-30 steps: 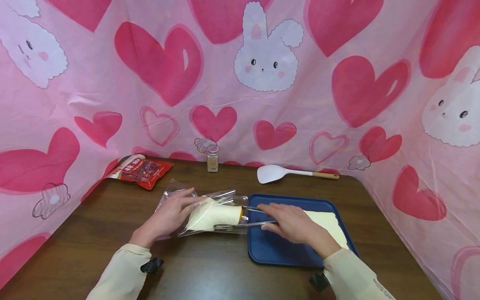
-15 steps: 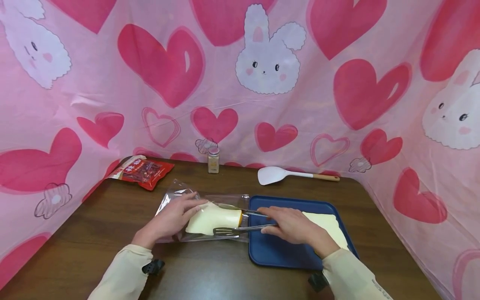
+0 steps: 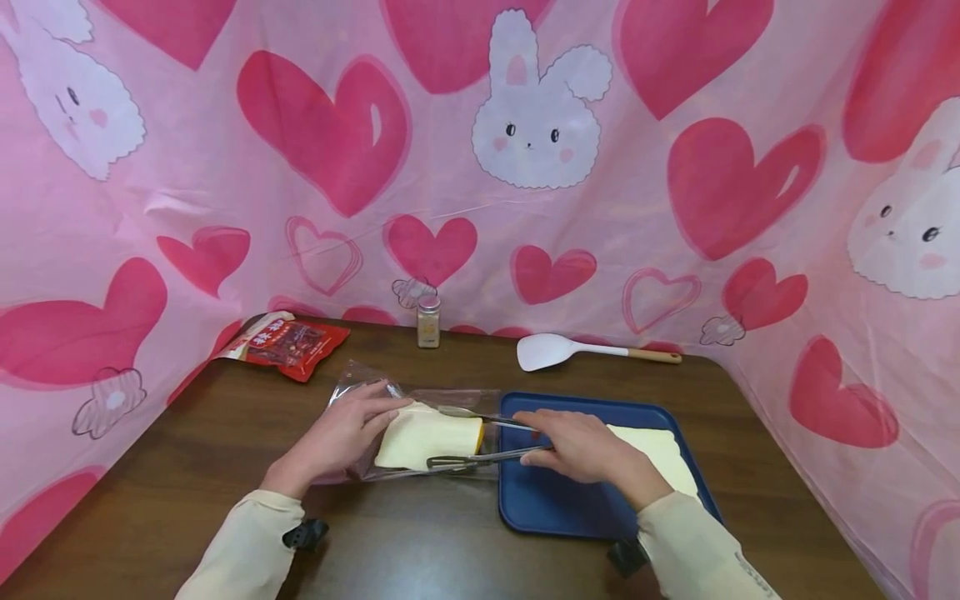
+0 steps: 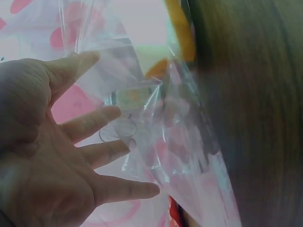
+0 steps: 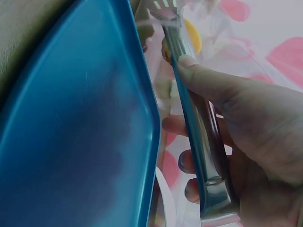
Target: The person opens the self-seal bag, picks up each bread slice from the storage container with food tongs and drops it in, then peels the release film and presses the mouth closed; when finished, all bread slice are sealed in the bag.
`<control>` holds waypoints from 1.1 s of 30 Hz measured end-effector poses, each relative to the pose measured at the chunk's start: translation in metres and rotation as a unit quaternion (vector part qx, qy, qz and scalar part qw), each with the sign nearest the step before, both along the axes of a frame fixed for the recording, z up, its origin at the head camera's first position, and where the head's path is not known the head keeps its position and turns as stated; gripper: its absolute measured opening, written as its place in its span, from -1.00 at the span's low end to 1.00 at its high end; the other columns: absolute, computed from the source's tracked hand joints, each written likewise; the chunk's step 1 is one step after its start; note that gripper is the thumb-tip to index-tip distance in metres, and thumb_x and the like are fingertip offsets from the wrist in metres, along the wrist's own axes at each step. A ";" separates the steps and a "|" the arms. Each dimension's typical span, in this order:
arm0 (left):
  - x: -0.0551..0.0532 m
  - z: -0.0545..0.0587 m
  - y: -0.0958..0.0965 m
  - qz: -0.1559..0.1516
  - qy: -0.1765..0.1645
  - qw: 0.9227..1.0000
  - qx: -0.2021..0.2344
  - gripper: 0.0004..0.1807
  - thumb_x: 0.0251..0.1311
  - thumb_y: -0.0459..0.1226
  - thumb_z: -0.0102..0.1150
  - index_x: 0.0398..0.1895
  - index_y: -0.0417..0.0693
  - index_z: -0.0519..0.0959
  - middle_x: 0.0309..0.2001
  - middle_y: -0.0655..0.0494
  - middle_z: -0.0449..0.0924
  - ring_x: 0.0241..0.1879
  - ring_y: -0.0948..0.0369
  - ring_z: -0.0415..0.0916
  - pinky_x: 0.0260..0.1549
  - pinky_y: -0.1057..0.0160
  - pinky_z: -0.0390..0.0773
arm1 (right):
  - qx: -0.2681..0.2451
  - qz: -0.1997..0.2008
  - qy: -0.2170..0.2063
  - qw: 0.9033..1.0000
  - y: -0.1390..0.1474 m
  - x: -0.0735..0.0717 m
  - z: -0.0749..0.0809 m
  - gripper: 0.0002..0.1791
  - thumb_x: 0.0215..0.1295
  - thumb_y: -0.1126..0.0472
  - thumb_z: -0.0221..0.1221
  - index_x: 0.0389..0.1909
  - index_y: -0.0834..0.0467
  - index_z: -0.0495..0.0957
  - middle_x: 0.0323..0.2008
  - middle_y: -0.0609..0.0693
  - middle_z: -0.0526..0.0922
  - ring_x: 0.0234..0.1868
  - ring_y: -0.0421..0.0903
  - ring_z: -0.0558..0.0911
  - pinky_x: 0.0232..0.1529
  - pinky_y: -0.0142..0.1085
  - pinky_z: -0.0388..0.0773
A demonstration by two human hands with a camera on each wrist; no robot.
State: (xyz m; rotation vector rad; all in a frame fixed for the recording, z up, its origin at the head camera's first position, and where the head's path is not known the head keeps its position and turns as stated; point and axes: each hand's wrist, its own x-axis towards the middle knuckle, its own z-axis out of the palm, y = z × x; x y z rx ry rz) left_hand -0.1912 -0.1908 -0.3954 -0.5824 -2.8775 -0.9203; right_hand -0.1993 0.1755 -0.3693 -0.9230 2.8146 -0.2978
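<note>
A pale cream slab, like bread or cake with a yellow-orange right edge, lies at a clear plastic bag on the table. My left hand rests at the slab's left end, over the film. Its fingers are straight and spread in the left wrist view. My right hand grips metal tongs with thumb and fingers around the handle. The tongs' two arms stand apart, one along each long side of the slab, reaching from the tray into the bag area. Whether they press the slab cannot be made out.
Under my right hand is a blue tray bearing another pale slab, partly hidden by the forearm. Along the back lie a red food packet, a small seasoning jar and a white spatula with wooden handle.
The film raised over the slab has dropped lower, leaving the slab's top more plainly visible. The tongs' near tip has turned on edge. Both hands stay nearly in place.
</note>
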 end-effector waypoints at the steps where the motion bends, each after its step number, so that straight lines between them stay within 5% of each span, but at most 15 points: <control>1: 0.000 0.000 0.000 0.002 0.002 1.000 -0.001 -0.62 0.51 -0.23 0.20 0.32 0.14 0.68 0.53 -0.32 0.35 0.52 -0.38 0.25 0.43 -0.52 0.19 | 0.001 -0.001 -0.003 1.000 0.001 0.000 0.001 -0.29 0.40 -0.17 0.34 0.48 0.02 0.46 0.18 0.05 0.72 0.13 0.05 0.72 0.15 0.15 0.68; 13: -0.001 -0.002 0.006 -0.004 -0.018 1.000 0.009 -0.62 0.53 -0.23 0.17 0.33 0.19 0.67 0.59 -0.34 0.22 0.55 -0.41 0.19 0.40 -0.52 0.24 | 0.000 0.024 0.007 1.000 -0.005 -0.004 -0.002 -0.29 0.40 -0.20 0.32 0.47 0.02 0.49 0.13 0.00 0.74 0.09 -0.02 0.71 0.10 0.08 0.69; 23: -0.001 -0.001 0.005 -0.002 -0.053 0.999 -0.002 -0.62 0.55 -0.21 0.14 0.34 0.16 0.66 0.58 -0.33 0.26 0.54 -0.41 0.20 0.43 -0.52 0.19 | -0.013 -0.008 0.028 0.999 -0.009 0.000 -0.011 -0.32 0.44 -0.15 0.31 0.46 0.07 0.48 0.07 0.03 0.76 -0.03 0.00 0.75 -0.01 0.04 0.71; 33: -0.001 -0.006 0.011 -0.001 -0.010 1.000 -0.008 -0.65 0.54 -0.19 0.17 0.29 0.18 0.70 0.56 -0.35 0.28 0.55 -0.40 0.18 0.43 -0.53 0.18 | -0.009 0.001 0.041 0.999 -0.011 0.002 -0.013 -0.29 0.41 -0.19 0.32 0.49 -0.01 0.45 0.09 0.00 0.75 0.07 0.03 0.75 0.01 0.07 0.73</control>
